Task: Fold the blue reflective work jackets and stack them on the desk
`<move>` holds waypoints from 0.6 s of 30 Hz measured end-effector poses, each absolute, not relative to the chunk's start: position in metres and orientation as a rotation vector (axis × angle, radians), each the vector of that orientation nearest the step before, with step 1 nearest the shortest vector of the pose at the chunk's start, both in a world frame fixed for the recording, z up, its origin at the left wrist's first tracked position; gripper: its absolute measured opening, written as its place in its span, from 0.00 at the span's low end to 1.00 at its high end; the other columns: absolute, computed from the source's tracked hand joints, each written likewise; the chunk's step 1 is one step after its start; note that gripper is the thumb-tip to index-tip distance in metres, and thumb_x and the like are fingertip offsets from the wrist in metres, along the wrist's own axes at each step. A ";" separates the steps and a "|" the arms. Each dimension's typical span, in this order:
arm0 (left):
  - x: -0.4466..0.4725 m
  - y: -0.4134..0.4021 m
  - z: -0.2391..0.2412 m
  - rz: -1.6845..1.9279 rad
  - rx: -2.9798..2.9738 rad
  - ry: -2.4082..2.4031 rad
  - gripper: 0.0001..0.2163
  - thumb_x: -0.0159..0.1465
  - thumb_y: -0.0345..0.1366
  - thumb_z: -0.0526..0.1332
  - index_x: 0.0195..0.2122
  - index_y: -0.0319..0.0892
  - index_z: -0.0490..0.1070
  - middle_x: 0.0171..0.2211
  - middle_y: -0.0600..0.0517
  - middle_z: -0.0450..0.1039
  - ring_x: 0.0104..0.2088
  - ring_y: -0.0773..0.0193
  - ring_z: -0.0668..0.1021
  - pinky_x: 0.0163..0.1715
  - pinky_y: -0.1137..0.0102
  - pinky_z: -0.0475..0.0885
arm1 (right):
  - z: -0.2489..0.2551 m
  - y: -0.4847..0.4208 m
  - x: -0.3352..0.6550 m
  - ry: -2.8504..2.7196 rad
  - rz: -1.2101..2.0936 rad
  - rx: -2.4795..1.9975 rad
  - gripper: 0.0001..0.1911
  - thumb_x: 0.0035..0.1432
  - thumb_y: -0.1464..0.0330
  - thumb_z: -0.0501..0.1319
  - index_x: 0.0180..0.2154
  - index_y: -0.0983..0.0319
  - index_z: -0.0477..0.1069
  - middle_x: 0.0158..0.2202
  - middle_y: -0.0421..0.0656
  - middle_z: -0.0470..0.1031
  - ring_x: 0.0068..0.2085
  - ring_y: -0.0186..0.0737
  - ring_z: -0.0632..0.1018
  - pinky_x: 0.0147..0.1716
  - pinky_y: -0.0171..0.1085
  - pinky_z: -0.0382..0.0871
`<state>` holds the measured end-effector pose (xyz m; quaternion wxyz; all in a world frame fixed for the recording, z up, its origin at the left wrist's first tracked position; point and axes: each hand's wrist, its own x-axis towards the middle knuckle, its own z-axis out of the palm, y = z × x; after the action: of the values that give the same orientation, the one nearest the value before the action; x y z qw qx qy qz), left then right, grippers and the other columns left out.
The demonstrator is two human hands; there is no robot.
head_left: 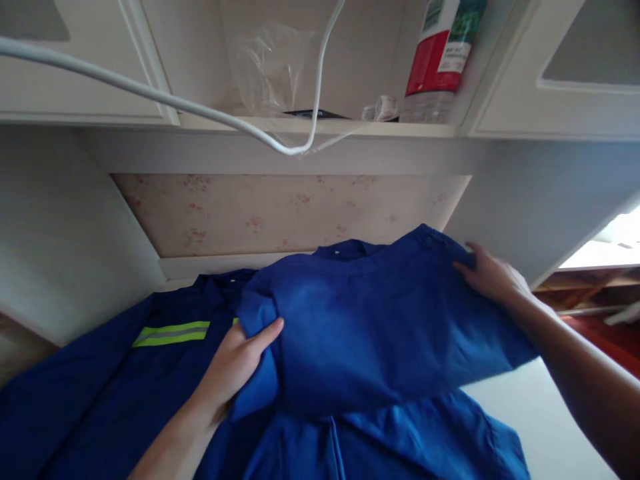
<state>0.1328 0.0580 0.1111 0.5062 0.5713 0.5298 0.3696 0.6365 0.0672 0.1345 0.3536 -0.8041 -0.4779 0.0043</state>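
A blue work jacket (370, 333) with a yellow-green reflective stripe (173, 333) lies spread over a white surface below wall cupboards. My left hand (235, 363) grips a folded-over part of the blue cloth at its left edge, thumb on top. My right hand (493, 275) holds the same fold at its far right corner, fingers curled into the cloth. The fold is lifted between both hands above the rest of the jacket.
A white cable (165, 100) hangs across the upper cupboards. On the shelf (350, 127) stand a clear plastic bag (273, 67) and a bottle with a red label (443, 60). A floral back panel (290, 210) sits behind the jacket. Wooden furniture (595, 300) shows at right.
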 end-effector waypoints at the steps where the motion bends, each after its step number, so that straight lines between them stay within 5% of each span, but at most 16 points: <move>1: 0.149 0.070 0.100 0.831 1.397 1.192 0.28 0.61 0.57 0.59 0.56 0.44 0.70 0.53 0.48 0.77 0.57 0.50 0.75 0.55 0.57 0.72 | 0.141 0.072 0.645 -1.227 -0.054 -2.157 0.41 0.54 0.59 0.67 0.64 0.66 0.58 0.62 0.68 0.62 0.62 0.75 0.61 0.56 0.66 0.51; 4: 0.173 0.090 0.049 0.702 1.571 1.233 0.30 0.67 0.58 0.48 0.58 0.41 0.67 0.59 0.41 0.71 0.57 0.50 0.74 0.54 0.56 0.72 | 0.131 0.072 0.643 -1.281 -0.103 -2.328 0.38 0.62 0.57 0.58 0.66 0.68 0.51 0.62 0.67 0.61 0.62 0.71 0.63 0.55 0.62 0.55; 7: 0.159 0.081 -0.005 0.695 1.658 1.371 0.30 0.67 0.55 0.48 0.58 0.34 0.66 0.60 0.34 0.68 0.60 0.47 0.71 0.60 0.50 0.65 | 0.077 0.044 0.613 -1.509 0.093 -2.339 0.20 0.63 0.58 0.54 0.51 0.61 0.73 0.46 0.52 0.78 0.49 0.56 0.77 0.49 0.50 0.67; 10: 0.126 0.056 -0.044 0.684 1.822 1.417 0.27 0.64 0.52 0.56 0.56 0.36 0.69 0.61 0.37 0.67 0.64 0.46 0.66 0.66 0.47 0.52 | 0.009 0.001 0.584 -1.731 0.375 -2.264 0.13 0.58 0.57 0.58 0.34 0.57 0.78 0.35 0.44 0.80 0.38 0.48 0.80 0.43 0.43 0.72; 15: 0.094 0.024 -0.074 0.517 2.483 1.404 0.25 0.67 0.47 0.53 0.63 0.44 0.63 0.64 0.46 0.64 0.65 0.52 0.65 0.65 0.49 0.59 | -0.061 -0.045 0.573 -1.591 0.305 -2.379 0.27 0.56 0.52 0.57 0.52 0.60 0.72 0.56 0.53 0.72 0.55 0.59 0.74 0.55 0.52 0.65; 18: 0.094 0.022 -0.078 0.530 2.620 1.467 0.25 0.68 0.48 0.53 0.63 0.43 0.63 0.63 0.45 0.65 0.63 0.51 0.67 0.62 0.52 0.65 | -0.062 -0.042 0.558 -1.588 0.450 -2.381 0.28 0.58 0.53 0.54 0.53 0.65 0.70 0.51 0.58 0.75 0.53 0.63 0.74 0.54 0.56 0.64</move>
<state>0.0940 0.0222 -0.0783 0.0462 0.8584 0.4805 0.1736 0.5579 -0.0419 -0.0620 0.1221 -0.8157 -0.5440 0.1540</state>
